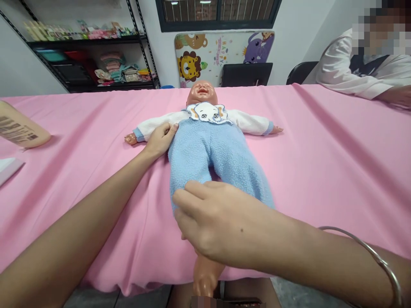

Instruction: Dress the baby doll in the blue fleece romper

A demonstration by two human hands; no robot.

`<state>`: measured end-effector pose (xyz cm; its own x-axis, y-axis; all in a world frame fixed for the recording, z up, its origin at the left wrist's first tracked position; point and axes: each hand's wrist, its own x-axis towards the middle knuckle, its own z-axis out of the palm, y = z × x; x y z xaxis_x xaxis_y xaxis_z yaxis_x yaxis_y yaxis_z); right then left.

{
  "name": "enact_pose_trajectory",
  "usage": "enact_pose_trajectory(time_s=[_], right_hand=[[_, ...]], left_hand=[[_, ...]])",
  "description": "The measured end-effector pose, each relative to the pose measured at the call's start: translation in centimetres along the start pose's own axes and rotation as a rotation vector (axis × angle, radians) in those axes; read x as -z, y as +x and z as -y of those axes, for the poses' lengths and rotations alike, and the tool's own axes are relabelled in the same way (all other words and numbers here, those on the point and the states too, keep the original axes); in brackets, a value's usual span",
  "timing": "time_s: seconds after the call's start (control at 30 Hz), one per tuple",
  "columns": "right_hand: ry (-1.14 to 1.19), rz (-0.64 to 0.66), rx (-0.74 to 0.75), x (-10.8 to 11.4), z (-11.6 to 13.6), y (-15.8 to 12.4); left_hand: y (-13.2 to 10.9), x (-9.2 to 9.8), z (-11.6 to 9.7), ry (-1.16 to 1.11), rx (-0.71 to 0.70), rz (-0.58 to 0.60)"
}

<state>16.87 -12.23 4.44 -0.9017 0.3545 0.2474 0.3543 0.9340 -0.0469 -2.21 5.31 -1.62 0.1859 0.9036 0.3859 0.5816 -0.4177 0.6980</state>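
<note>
A baby doll (pixel 202 93) lies on its back on the pink cloth (pixel 321 171), arms spread and head toward the far edge. It wears a white top with an elephant bib (pixel 208 113) and fluffy blue pants (pixel 192 149). My left hand (pixel 161 139) pinches the side of the pants at the waist, by the doll's sleeve. Over the lower pant leg on the left, my right hand (pixel 213 218) is closed on the blue fabric, its fingertips partly hidden. One bare doll foot (pixel 207 273) shows below my right hand, near the table's front edge.
At the left lie a beige bottle (pixel 24 128) and a white object (pixel 9 169). A person's white sleeve (pixel 349 72) rests at the far right edge. Behind the table stand a black monitor (pixel 246 74) and a black shelf (pixel 86 42) with folded cloths.
</note>
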Motion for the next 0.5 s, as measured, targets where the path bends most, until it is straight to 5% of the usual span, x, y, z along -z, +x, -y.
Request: enact_pose_trajectory(time_s=[0.37, 0.5], right_hand=[[0.059, -0.12, -0.077, -0.7, 1.6, -1.4], [0.143, -0.146, 0.079, -0.4, 1.8, -0.9]], left_hand=[[0.1, 0.0, -0.1, 0.02, 0.008, -0.01], [0.2, 0.0, 0.2, 0.046, -0.003, -0.01]])
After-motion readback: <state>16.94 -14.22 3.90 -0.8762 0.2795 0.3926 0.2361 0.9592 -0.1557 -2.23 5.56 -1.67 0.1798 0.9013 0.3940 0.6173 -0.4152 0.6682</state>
